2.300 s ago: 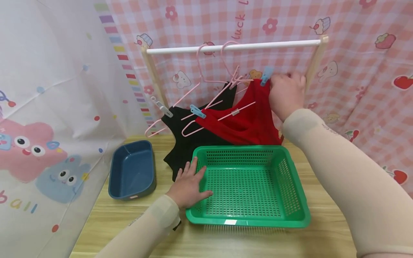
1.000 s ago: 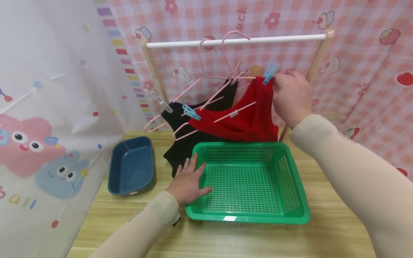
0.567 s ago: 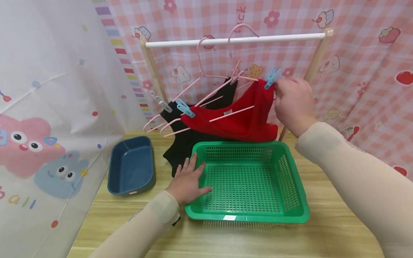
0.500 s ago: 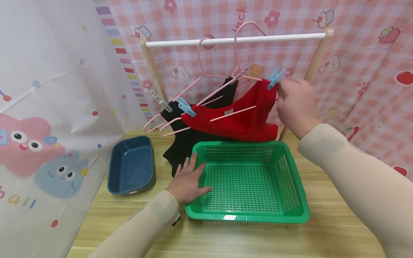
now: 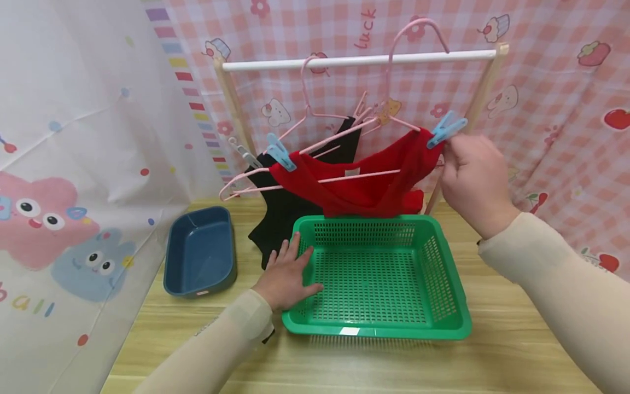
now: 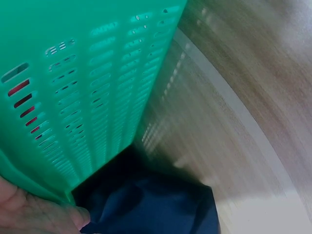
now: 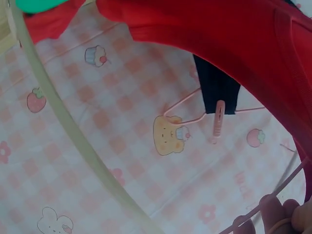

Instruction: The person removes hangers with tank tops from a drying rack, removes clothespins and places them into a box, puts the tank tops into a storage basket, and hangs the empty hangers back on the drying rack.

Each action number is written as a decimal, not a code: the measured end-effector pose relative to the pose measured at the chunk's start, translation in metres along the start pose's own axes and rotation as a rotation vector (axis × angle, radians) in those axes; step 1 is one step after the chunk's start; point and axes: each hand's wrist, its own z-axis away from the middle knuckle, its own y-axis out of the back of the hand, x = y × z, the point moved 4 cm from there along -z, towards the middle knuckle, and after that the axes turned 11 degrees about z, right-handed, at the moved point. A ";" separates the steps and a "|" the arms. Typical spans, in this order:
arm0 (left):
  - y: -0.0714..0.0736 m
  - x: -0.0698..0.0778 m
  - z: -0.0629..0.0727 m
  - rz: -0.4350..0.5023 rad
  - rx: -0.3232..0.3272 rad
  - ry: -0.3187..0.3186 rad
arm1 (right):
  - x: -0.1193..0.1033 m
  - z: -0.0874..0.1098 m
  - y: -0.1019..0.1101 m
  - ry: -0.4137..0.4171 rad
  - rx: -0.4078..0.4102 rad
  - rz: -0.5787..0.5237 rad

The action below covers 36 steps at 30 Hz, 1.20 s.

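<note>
My right hand (image 5: 476,178) pinches the right end of a pink hanger (image 5: 339,134) that bears a red tank top (image 5: 364,191); in the right wrist view its fingers (image 7: 273,212) curl round the thin hanger wire. Blue clothespins (image 5: 280,153) clip both straps of the top. The hanger's hook arches over the white rail (image 5: 275,65). With fingers spread, my left hand (image 5: 285,279) rests on the left rim of a green basket (image 5: 376,332), also seen from the side in the left wrist view.
Behind hangs a black garment (image 5: 283,219) on a second pink hanger (image 5: 306,87), with a grey clothespin (image 5: 243,153) and a pink one (image 7: 218,119). A dark blue bin (image 5: 200,251) stands left on the wooden table (image 5: 394,372). A checked cloth (image 5: 541,71) covers the back.
My right hand has moved right and slightly down, drawing the red top's hanger along the rail to the right and turning it more toward me. My left hand stays on the basket.
</note>
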 end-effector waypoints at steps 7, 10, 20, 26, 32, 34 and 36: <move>0.001 0.001 -0.004 -0.008 0.000 0.001 | 0.007 0.021 0.012 0.018 0.022 -0.019; 0.001 0.001 -0.005 -0.005 0.000 -0.001 | 0.015 0.034 0.013 0.025 0.024 -0.013; 0.006 0.004 -0.012 -0.039 0.008 -0.030 | 0.041 0.087 -0.001 0.009 -0.024 -0.004; 0.018 0.008 -0.026 -0.103 0.044 -0.068 | 0.053 0.112 -0.015 0.014 -0.094 -0.028; 0.031 0.013 -0.040 -0.071 0.021 -0.036 | 0.063 0.131 -0.024 -0.026 -0.146 -0.028; 0.033 0.014 -0.045 -0.052 0.011 -0.031 | 0.066 0.137 -0.026 -0.042 -0.161 -0.022; 0.035 0.015 -0.050 -0.035 -0.002 -0.026 | 0.069 0.141 -0.028 -0.055 -0.164 -0.017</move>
